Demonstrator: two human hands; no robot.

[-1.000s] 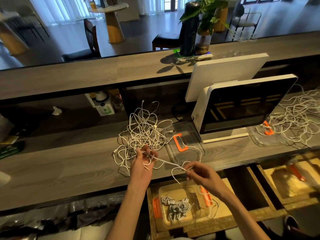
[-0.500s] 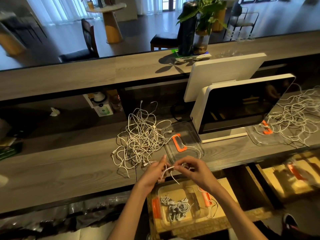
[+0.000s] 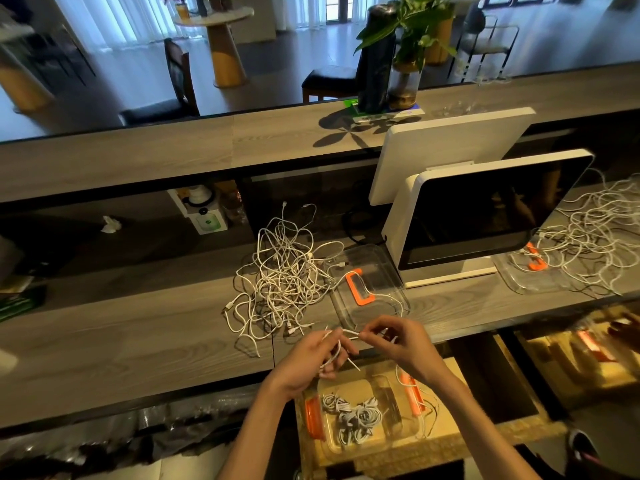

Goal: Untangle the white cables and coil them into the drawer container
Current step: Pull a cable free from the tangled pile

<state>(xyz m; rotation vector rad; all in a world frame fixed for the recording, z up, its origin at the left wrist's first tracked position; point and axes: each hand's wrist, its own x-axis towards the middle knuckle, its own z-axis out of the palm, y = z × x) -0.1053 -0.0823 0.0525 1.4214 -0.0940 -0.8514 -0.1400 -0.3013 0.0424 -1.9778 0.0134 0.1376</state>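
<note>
White cable (image 3: 341, 344), a second ago stretched from the tangled pile (image 3: 284, 271), is now gathered just above the drawer container (image 3: 360, 414), my left hand (image 3: 311, 358) gripping its loops, my right hand (image 3: 398, 341) pinching the strand, so I judge coiling has begun.

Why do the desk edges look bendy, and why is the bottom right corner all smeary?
In the head view, the wide-angle lens curves the long counter. The open drawer at far right is motion-blurred, while the cable pile stays sharp. The plant casts a dark leaf shadow, and the screen shows dim reflections.
</note>
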